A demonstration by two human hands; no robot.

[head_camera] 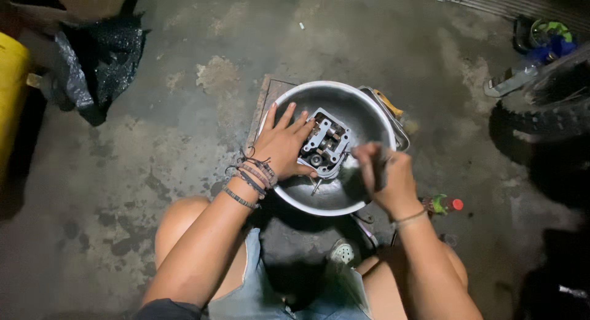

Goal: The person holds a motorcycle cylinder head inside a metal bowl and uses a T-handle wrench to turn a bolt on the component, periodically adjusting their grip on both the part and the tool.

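A grey metal engine part point(326, 143) with ports and valve springs lies inside a round metal basin point(362, 108) on the concrete floor. My left hand point(281, 143), with several bracelets at the wrist, rests flat against the part's left side and grips it. My right hand point(382, 172) hovers at the part's right edge, blurred, fingers curled around what looks like a small tool I cannot make out. My bare knees frame the basin from below.
A wooden board point(265, 105) lies under the basin. A black plastic bag point(98, 62) and a yellow container point(11, 80) sit at the far left. A tyre point(547, 111) stands at the right; a small bottle with a red cap point(444, 204) lies by my right wrist.
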